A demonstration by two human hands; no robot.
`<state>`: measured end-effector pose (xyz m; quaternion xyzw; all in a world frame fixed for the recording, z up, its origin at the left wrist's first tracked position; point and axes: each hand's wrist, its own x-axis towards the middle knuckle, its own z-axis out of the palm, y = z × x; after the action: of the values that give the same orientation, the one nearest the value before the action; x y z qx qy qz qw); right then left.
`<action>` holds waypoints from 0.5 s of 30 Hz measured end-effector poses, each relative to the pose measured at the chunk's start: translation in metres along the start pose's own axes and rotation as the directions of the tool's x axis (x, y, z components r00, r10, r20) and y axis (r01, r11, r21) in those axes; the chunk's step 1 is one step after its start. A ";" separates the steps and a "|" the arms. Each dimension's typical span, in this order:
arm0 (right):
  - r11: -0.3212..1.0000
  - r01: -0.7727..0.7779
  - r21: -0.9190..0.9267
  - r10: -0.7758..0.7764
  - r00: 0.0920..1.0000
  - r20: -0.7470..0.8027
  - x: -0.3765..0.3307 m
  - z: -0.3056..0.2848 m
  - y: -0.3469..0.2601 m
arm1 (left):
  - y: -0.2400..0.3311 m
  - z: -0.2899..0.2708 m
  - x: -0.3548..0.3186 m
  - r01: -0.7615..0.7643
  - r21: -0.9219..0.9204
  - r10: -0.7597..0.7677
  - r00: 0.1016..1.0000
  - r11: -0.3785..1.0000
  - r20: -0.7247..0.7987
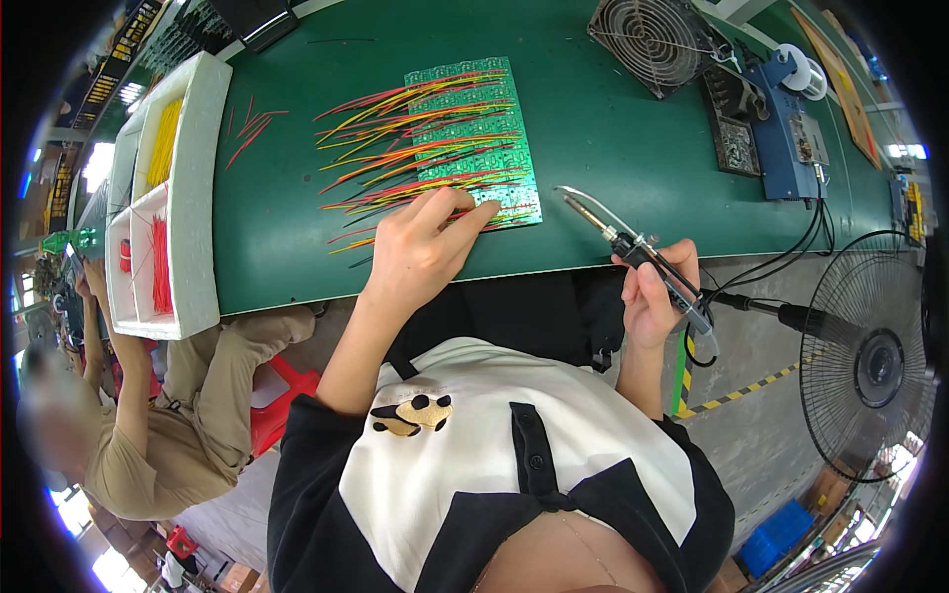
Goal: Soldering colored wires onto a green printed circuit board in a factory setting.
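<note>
A green circuit board panel lies on the bench, with rows of red, yellow and black wires standing out to its left. Over its near edge is my left hand, thumb and forefinger brought together at the nearest wires; the fingertips partly hide what they pinch. My right hand holds a soldering iron with a thin curved solder feed tube alongside it. The iron's tip points up and left, just right of the board and apart from it.
At left, a white foam box holds yellow and red wires; loose red wires lie beside it. A fume fan and blue soldering station stand far right. A standing fan is at right; another person sits at left.
</note>
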<state>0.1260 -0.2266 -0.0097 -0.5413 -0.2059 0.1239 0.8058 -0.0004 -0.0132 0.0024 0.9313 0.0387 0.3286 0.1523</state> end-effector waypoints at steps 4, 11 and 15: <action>0.999 -0.035 -0.015 0.035 0.998 0.054 -0.001 -0.002 -0.002 | 0.001 -0.001 0.001 0.006 0.002 -0.006 1.000 1.000 0.001; 0.992 -0.023 -0.123 0.028 0.999 0.042 -0.001 0.002 -0.004 | 0.003 -0.001 0.001 0.005 0.005 -0.005 1.000 1.000 -0.008; 0.992 -0.024 -0.128 0.031 0.998 0.049 -0.001 0.001 -0.004 | 0.004 -0.001 0.002 0.008 0.000 -0.008 1.000 1.000 -0.002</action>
<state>0.1248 -0.2269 -0.0060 -0.5910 -0.2262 0.1352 0.7624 0.0002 -0.0167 0.0061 0.9308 0.0425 0.3289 0.1536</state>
